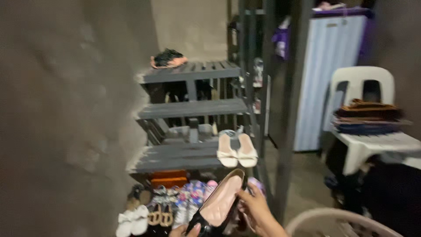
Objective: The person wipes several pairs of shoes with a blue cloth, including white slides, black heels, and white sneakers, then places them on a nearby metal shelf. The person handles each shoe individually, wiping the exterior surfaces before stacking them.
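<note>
Both hands hold a black flat shoe with a pink insole: the right hand curls around its side, the left hand (barely visible) pinches its toe, below the grey wooden shelves.

Whole view motion-blurred, fine detail gone. Left hand cut by bottom edge, only fingertips show at the toe of the black shoe; toe itself clipped by the same edge. Right hand runs off the bottom at the wrist. Floor shoe pile too smeared to count pairs. Dark item on top shelf unreadable, could be footwear. Middle shelf contents hidden behind slats. Pale curved rim bottom right cropped. Folded stack on white chair, layers indistinct.
</note>
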